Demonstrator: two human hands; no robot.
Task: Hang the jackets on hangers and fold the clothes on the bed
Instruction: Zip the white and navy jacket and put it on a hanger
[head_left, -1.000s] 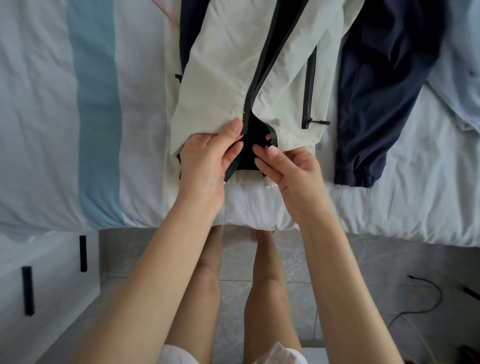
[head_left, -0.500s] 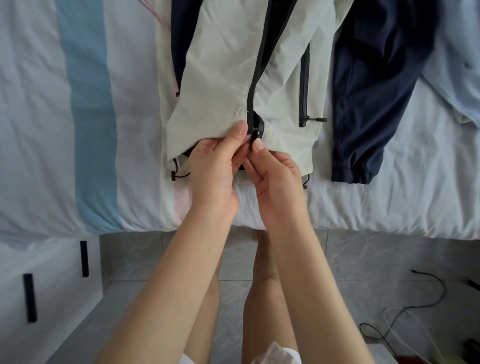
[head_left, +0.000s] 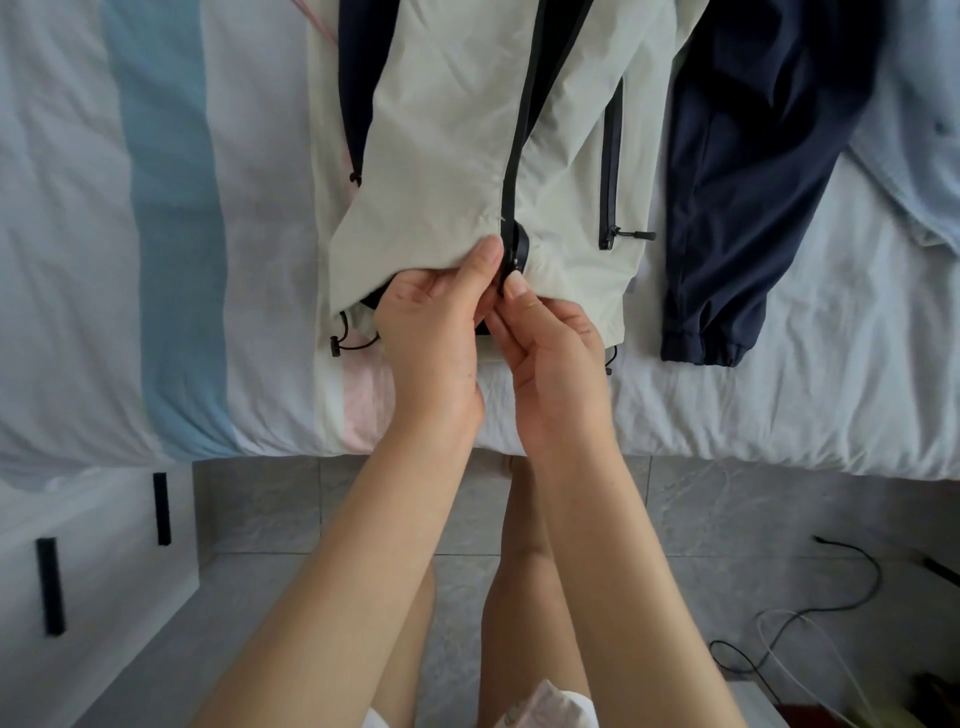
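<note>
We saw the cream jacket (head_left: 457, 130) lying front-up on the bed (head_left: 779, 405), its hem close to the near edge of the mattress, where the person stood. Both hands met at the lower end of the black front zipper (head_left: 517, 156). The left hand (head_left: 436, 332) pinched the jacket's left front panel at the hem, thumb pressed on top of the cloth right beside the zipper tape and the fingers curled under it. The right hand (head_left: 550, 364) pinched the zipper's bottom end between thumb and forefinger, the other fingers folded in toward the palm. The two thumbs were almost touching. Whether the two zipper ends were already joined we could not tell, since the fingers covered them. Higher up the fronts parted and showed a dark lining.

A black pocket zip (head_left: 610, 156) ran down the right panel, its pull pointing sideways. A drawcord toggle (head_left: 335, 345) hung at the hem's left corner. A navy garment (head_left: 358, 78) lay partly under the jacket on the left, and navy trousers (head_left: 737, 208) lay just beside it on the right – cuff toward the bed's edge. A pale blue garment (head_left: 909, 130) lay beyond them. The cover carried a blue stripe (head_left: 171, 234). Below were a grey tiled floor (head_left: 701, 519), loose cables (head_left: 831, 608) and a white cabinet (head_left: 104, 571) with black handles.
</note>
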